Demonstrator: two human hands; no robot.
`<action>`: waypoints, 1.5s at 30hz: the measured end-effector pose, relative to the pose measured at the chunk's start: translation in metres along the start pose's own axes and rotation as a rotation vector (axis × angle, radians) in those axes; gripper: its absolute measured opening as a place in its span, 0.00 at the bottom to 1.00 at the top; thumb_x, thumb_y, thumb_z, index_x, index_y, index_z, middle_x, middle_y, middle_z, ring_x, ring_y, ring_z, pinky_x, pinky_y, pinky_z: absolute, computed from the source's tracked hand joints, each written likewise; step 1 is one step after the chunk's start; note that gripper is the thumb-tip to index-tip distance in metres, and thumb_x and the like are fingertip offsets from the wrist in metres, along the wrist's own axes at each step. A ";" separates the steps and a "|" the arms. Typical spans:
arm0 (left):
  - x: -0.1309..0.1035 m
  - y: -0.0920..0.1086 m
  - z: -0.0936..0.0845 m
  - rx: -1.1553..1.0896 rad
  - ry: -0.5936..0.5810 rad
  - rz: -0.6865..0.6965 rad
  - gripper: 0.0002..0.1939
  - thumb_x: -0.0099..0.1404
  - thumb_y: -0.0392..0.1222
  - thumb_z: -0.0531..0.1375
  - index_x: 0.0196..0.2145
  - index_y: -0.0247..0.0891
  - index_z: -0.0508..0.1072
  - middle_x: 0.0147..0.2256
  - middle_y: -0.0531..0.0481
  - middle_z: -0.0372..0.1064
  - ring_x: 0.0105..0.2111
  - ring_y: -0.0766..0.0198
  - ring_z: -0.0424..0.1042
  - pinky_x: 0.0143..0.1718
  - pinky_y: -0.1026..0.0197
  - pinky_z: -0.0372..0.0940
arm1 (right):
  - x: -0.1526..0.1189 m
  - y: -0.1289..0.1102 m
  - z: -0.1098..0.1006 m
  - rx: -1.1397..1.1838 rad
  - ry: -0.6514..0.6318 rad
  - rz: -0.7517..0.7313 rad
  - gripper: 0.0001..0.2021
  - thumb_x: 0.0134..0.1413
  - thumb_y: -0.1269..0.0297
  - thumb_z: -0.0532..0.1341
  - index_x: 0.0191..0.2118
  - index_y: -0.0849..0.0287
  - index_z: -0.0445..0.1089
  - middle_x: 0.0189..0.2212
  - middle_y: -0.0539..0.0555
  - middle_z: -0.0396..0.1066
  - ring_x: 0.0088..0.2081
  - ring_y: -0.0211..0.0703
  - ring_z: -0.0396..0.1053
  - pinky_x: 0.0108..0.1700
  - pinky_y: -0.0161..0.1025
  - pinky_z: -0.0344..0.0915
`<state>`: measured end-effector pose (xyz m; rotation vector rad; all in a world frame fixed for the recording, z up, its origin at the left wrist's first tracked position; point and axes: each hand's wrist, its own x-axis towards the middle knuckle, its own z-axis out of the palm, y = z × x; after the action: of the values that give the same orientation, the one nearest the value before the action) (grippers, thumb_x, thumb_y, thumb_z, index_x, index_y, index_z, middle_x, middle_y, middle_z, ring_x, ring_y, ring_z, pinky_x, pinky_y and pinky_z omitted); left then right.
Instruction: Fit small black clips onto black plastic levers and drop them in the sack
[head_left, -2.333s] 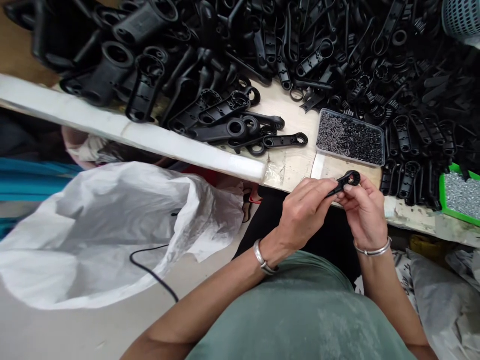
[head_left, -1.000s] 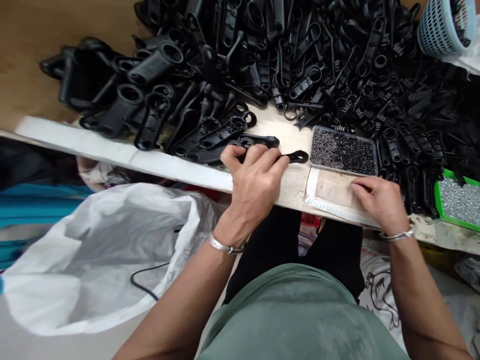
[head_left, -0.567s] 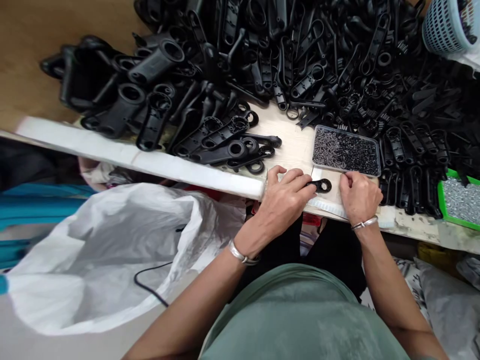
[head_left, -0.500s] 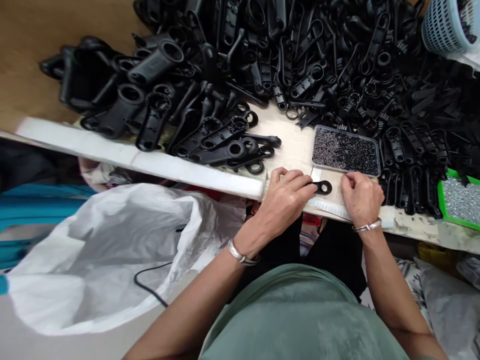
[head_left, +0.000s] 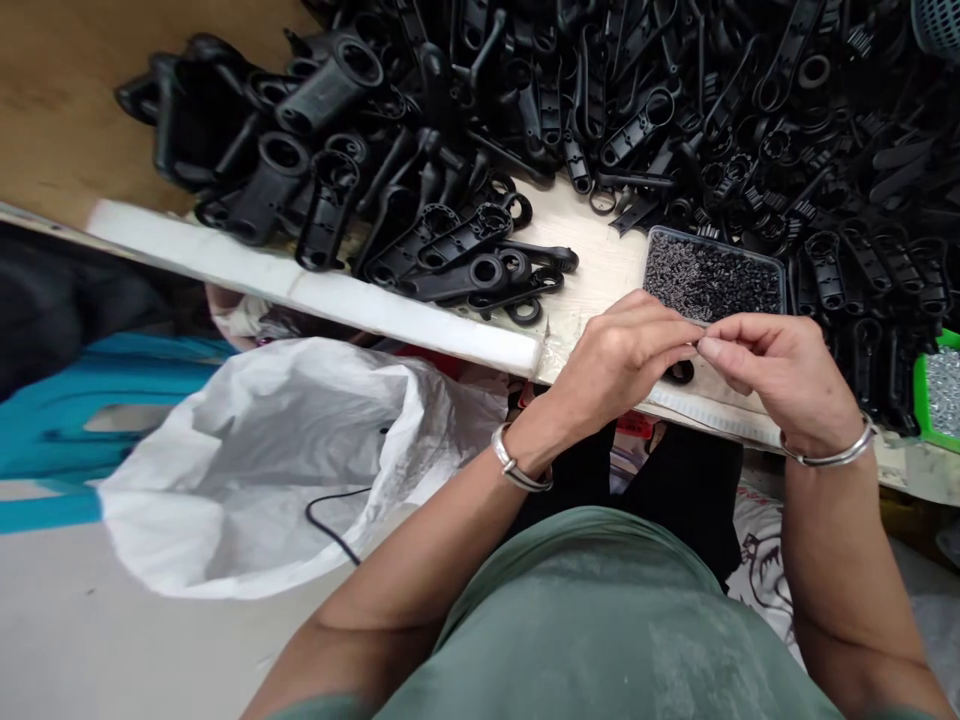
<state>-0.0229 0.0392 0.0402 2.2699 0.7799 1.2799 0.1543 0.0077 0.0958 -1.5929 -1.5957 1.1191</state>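
My left hand [head_left: 626, 355] is closed, its fingertips pressed together at the bench edge. Its fingertips meet those of my right hand [head_left: 787, 370], which is pinched; anything between them is too small to make out. Below the fingertips the ring end of a black part [head_left: 679, 372] shows on the bench, the rest of it hidden under my left hand. Just behind both hands stands a clear tray [head_left: 716, 275] of small dark pieces.
Black plastic parts [head_left: 472, 235] are heaped behind and to the left. A green tray [head_left: 941, 385] of silvery pieces is at the right edge. A white padded strip [head_left: 322, 290] runs along the bench edge, above a large white sack [head_left: 285, 470].
My right hand has moved left to meet my left hand, which has shifted right over the black part. The view has shifted, with the tray now further right and higher in the picture.
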 end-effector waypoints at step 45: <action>-0.024 -0.011 -0.006 -0.170 0.128 -0.349 0.05 0.63 0.36 0.63 0.36 0.39 0.80 0.34 0.49 0.79 0.37 0.62 0.76 0.40 0.60 0.70 | 0.048 0.043 -0.039 -1.154 0.244 -0.015 0.09 0.56 0.63 0.59 0.38 0.52 0.78 0.37 0.53 0.77 0.38 0.49 0.72 0.37 0.41 0.63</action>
<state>-0.0407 0.0325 0.0217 1.8356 1.0179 1.2773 0.2046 0.0574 0.0685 -2.2369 -2.2012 -0.1512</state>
